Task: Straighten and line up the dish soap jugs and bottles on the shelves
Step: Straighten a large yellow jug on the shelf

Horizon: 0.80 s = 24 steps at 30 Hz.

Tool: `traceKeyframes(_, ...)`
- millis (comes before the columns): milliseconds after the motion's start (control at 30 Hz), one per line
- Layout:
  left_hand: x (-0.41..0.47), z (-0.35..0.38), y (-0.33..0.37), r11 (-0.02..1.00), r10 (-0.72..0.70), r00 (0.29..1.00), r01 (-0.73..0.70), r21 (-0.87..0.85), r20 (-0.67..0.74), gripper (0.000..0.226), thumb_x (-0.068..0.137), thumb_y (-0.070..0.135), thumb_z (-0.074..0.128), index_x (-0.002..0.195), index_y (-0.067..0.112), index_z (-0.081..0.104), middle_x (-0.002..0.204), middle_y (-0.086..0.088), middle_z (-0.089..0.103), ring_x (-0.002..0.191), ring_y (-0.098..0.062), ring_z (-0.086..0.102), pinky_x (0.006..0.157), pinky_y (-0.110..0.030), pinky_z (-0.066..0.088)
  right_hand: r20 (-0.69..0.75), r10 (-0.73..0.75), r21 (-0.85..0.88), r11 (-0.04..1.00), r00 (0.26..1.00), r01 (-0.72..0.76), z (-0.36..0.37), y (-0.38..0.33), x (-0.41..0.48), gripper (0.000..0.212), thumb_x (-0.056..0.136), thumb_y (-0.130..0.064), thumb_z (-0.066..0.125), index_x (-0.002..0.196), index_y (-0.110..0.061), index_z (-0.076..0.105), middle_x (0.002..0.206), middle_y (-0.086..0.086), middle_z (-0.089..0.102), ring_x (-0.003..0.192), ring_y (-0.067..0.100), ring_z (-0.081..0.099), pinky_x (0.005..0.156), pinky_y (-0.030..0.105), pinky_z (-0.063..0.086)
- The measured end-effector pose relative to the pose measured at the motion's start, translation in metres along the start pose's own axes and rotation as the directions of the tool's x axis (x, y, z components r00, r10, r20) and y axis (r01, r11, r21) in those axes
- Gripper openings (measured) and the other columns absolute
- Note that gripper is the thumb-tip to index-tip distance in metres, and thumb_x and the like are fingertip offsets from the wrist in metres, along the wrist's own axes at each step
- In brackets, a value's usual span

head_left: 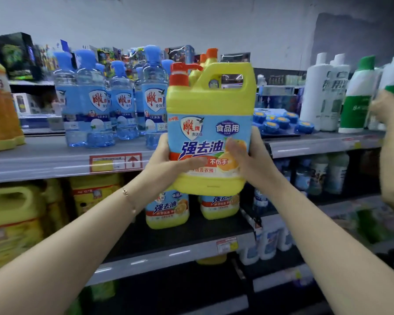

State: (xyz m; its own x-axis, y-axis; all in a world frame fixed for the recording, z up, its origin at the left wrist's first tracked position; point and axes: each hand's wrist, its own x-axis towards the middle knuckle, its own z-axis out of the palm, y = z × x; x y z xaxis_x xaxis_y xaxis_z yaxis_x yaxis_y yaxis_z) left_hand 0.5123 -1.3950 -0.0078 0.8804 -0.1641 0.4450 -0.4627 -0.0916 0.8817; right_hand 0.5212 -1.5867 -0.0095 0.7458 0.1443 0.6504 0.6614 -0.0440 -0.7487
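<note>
A big yellow dish soap jug [210,103] with a red pump cap and a blue label is held upright in the air in front of the top shelf [55,160]. My left hand [168,162] grips its lower left side, thumb across the label. My right hand [248,155] grips the lower right side. Behind the jug stand more yellow bottles with orange caps [210,56]. Left of it is a loose cluster of clear blue dish soap bottles [96,98]. Two similar yellow jugs [166,210] stand on the shelf below.
Yellow and orange jugs [0,105] fill the left end of both shelves. White bottles [323,92] and green-and-white bottles [357,94] stand at the right, with a pack of blue round pieces [280,121] before them. Another person's blurred hand [391,123] holds a bottle at the far right.
</note>
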Motion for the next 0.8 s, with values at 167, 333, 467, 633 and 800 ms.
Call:
traceKeyframes(167,-0.03,-0.037,-0.026,1.0,-0.019,0.999,0.019,0.022,-0.038,0.072,0.08,0.008,0.073,0.138,0.02,0.03,0.118,0.005,0.063,0.101,-0.006,0.066,0.078,-0.02,0.056,0.172,0.134,-0.2,0.975,0.976,-0.099,0.028,0.031,-0.003,0.084,0.063,-0.056,0.076,0.13,-0.026,0.036,0.119,-0.016,0.06,0.108,0.0,0.06,0.084,0.027,0.054)
traceKeyframes(333,-0.057,-0.051,-0.076,0.994,-0.105,0.992,0.106,0.02,-0.064,0.068,0.089,0.004,0.062,0.143,0.017,0.023,0.125,0.01,0.047,0.107,0.002,0.059,0.075,-0.012,0.052,0.268,0.267,-0.256,0.946,0.926,-0.199,0.052,0.071,-0.012,0.087,0.056,-0.055,0.08,0.128,-0.033,0.036,0.116,-0.02,0.062,0.105,-0.002,0.061,0.087,0.032,0.054)
traceKeyframes(467,-0.067,-0.055,-0.116,0.981,-0.191,0.977,0.192,0.003,-0.091,0.064,0.091,0.005,0.06,0.141,0.017,0.021,0.118,0.015,0.044,0.102,0.008,0.059,0.077,-0.013,0.053,0.366,0.352,-0.269,0.926,0.862,-0.264,0.062,0.102,-0.014,0.091,0.054,-0.052,0.083,0.129,-0.034,0.034,0.119,-0.017,0.06,0.11,0.003,0.059,0.095,0.038,0.052)
traceKeyframes(633,-0.072,-0.059,-0.16,0.944,-0.327,0.941,0.329,0.006,-0.087,0.056,0.082,0.03,0.066,0.133,0.02,0.046,0.124,0.006,0.062,0.113,-0.011,0.061,0.083,-0.017,0.052,0.389,0.444,-0.362,0.879,0.807,-0.31,0.066,0.144,-0.015,0.097,0.048,-0.06,0.083,0.131,-0.03,0.043,0.118,-0.019,0.063,0.109,0.003,0.06,0.098,0.037,0.05)
traceKeyframes(800,-0.067,-0.05,-0.201,0.956,-0.277,0.943,0.29,0.044,-0.184,0.062,0.088,0.008,0.064,0.13,0.031,0.024,0.12,0.014,0.051,0.108,-0.002,0.054,0.076,-0.008,0.05,0.352,0.472,-0.415,0.853,0.808,-0.317,0.07,0.188,-0.02,0.106,0.051,-0.055,0.085,0.139,-0.031,0.031,0.128,-0.011,0.057,0.118,0.013,0.054,0.102,0.04,0.045)
